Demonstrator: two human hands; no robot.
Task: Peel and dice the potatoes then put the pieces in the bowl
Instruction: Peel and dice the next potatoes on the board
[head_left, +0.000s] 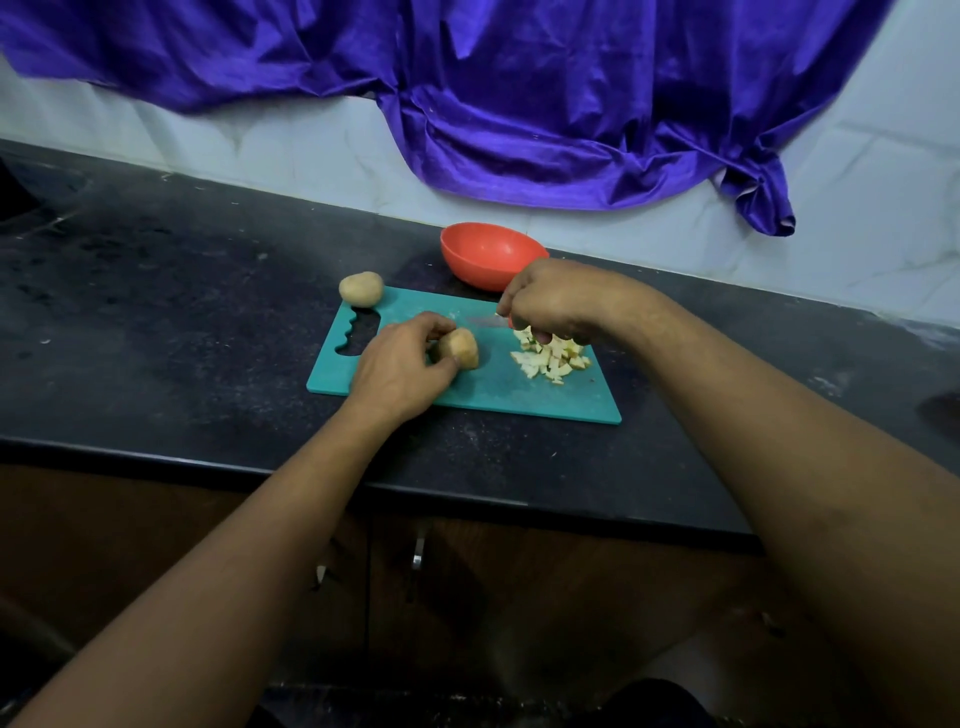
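Note:
A teal cutting board (488, 389) lies on the dark counter. My left hand (400, 364) grips a potato piece (460, 348) on the board's middle. My right hand (556, 304) is curled round a knife handle, the blade (485, 322) pointing left just above the board. Under that hand sits a heap of diced potato pieces (553, 361). A whole unpeeled potato (361, 287) rests at the board's far left corner. A red bowl (491, 254) stands behind the board, tilted, with nothing visible inside.
The black counter (182, 312) runs left to right, with its front edge near me and wooden cabinet doors (467, 582) below. A white tiled wall (311, 150) rises behind, partly draped with a purple cloth (519, 93).

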